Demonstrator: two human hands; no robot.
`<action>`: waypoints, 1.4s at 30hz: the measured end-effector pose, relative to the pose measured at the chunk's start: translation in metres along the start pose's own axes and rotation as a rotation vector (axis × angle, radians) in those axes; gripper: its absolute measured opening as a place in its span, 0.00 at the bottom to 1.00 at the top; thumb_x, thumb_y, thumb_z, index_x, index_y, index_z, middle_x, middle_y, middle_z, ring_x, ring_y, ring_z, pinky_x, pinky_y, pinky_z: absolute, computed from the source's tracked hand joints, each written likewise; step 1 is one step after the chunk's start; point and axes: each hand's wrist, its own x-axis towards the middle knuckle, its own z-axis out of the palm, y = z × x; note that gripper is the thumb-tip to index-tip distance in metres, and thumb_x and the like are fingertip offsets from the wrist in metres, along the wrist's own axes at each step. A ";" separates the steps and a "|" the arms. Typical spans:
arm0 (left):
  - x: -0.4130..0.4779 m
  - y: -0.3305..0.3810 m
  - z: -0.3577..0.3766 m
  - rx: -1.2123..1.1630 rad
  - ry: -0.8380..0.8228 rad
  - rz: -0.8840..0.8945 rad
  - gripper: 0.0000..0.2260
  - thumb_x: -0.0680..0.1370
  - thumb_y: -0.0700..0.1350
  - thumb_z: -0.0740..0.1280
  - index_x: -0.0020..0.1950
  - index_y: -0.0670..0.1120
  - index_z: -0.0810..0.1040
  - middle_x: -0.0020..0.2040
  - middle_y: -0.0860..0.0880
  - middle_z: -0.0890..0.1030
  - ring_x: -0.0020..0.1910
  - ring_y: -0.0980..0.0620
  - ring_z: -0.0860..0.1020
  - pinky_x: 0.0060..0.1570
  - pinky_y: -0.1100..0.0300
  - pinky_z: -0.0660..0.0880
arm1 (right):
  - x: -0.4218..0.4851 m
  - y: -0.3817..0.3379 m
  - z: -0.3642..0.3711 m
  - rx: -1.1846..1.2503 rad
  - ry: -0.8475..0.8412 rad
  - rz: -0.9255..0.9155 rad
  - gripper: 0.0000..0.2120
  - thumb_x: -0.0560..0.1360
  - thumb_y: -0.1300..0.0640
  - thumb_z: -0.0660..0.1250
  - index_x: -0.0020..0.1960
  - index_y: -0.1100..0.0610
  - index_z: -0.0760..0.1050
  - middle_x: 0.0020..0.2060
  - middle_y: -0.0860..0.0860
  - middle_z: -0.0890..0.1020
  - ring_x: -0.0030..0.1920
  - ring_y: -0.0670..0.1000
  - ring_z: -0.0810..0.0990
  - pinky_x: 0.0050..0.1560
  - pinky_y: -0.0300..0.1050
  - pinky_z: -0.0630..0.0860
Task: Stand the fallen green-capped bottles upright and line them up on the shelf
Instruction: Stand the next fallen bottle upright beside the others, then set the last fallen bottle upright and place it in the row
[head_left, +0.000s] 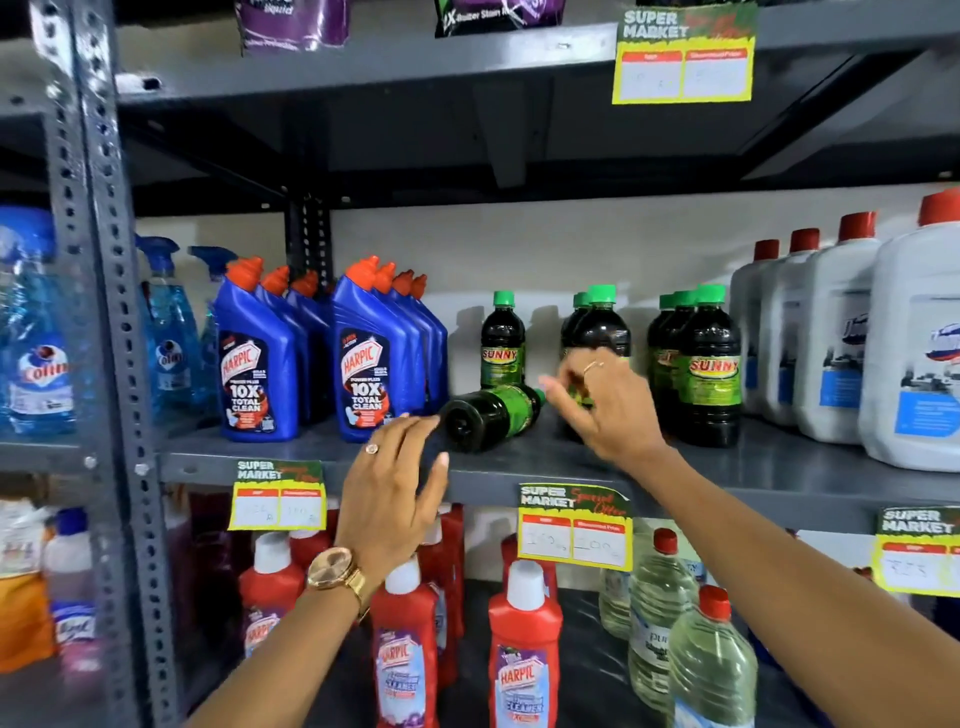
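Observation:
A dark green-capped bottle (488, 415) lies on its side on the grey middle shelf (519, 470), base toward me, cap pointing back right. My left hand (395, 488) hovers at its base with fingers spread, holding nothing. My right hand (597, 400) reaches past the bottle's cap end, fingers apart, in front of an upright pair of bottles (597, 332). One upright green-capped bottle (502, 338) stands behind the fallen one. A row of three (706, 364) stands further right.
Blue Harpic bottles (363, 353) crowd the shelf left of the fallen bottle. White red-capped jugs (831, 332) stand at the right. Red Harpic bottles (524, 644) and clear bottles (711, 660) fill the shelf below. Price tags (574, 525) hang from the shelf edge.

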 end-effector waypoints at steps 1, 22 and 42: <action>0.001 -0.009 -0.003 0.053 -0.048 -0.024 0.21 0.79 0.53 0.55 0.64 0.42 0.75 0.59 0.46 0.79 0.59 0.48 0.76 0.59 0.55 0.72 | 0.001 -0.012 0.006 -0.026 -0.071 -0.036 0.24 0.75 0.37 0.54 0.35 0.56 0.73 0.29 0.47 0.72 0.32 0.49 0.71 0.33 0.43 0.66; 0.016 -0.026 0.010 0.125 0.002 0.127 0.18 0.76 0.49 0.57 0.34 0.47 0.82 0.33 0.51 0.84 0.30 0.51 0.81 0.28 0.60 0.75 | 0.023 -0.038 0.074 0.404 -0.220 1.084 0.34 0.64 0.31 0.68 0.47 0.63 0.76 0.35 0.52 0.80 0.33 0.53 0.81 0.37 0.43 0.77; 0.013 -0.029 0.017 0.082 0.053 0.127 0.17 0.76 0.48 0.58 0.33 0.45 0.81 0.33 0.50 0.84 0.30 0.51 0.80 0.31 0.58 0.76 | 0.026 -0.048 0.085 0.231 -0.179 0.673 0.32 0.69 0.47 0.73 0.66 0.62 0.67 0.55 0.59 0.80 0.57 0.60 0.78 0.55 0.49 0.74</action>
